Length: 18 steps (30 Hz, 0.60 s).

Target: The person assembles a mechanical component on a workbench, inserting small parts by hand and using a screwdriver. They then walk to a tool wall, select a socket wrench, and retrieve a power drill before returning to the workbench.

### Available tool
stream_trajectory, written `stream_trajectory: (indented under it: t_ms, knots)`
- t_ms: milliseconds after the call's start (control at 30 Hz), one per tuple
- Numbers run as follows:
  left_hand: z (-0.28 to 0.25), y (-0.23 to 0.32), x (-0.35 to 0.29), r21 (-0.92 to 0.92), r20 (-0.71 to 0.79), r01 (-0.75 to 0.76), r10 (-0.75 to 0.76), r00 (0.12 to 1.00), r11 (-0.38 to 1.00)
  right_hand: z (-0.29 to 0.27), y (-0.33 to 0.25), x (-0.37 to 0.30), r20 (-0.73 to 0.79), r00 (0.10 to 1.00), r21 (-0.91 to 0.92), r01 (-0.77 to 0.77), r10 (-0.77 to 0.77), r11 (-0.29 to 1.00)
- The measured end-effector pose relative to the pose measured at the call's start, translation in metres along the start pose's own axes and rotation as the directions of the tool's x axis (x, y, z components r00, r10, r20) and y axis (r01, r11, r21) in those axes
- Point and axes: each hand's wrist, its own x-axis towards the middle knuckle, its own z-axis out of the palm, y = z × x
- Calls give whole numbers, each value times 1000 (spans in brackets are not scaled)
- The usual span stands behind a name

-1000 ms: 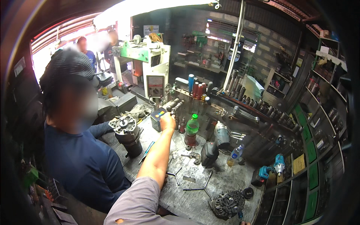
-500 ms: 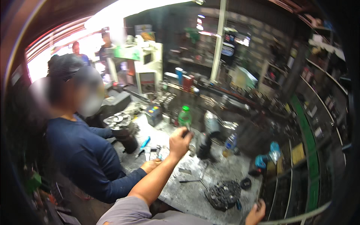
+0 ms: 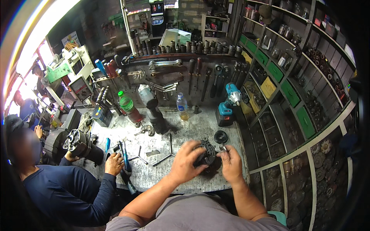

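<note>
My left hand (image 3: 186, 164) curves around the left side of a round, dark, slotted metal housing (image 3: 208, 153) on the bench, fingers over its upper edge and thumb lower down; the palm side is hidden. Just right of the housing, my right hand (image 3: 232, 163) pinches a small metal piece (image 3: 221, 149) between thumb and fingers; its exact kind is too small to make out. A black pulley-like disc (image 3: 221, 136) lies beyond the housing. To the left rest a three-armed wrench (image 3: 169, 150) and a small flat metal plate (image 3: 153, 153).
A co-worker in a dark blue sleeve (image 3: 77, 192) handles a cylindrical motor (image 3: 90, 150) at left. Behind stand a green-capped bottle (image 3: 129, 107), a grey impact wrench (image 3: 152, 109), a clear bottle (image 3: 182, 107) and a teal cordless driver (image 3: 228, 106). Wooden shelving (image 3: 287, 115) borders the right.
My view has swung down and right, toward the bench. My left hand has come from above the bench, near the green-capped bottle, to the housing; my right hand has come in beside it.
</note>
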Motion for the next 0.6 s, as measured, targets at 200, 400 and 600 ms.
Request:
stream_trajectory:
  t_ms: [200,400,600]
  knots:
    - [10,-48,-16,-186,210,324,-285,935,928,-8,15,-5,423,901,-363,70,98,929]
    - [21,-41,-32,-157,164,340,-315,935,927,18,21,-42,252,955,-275,-83,155,958]
    - [17,-20,-39,-93,88,327,-319,944,941,21,21,-56,239,919,-331,-225,312,916]
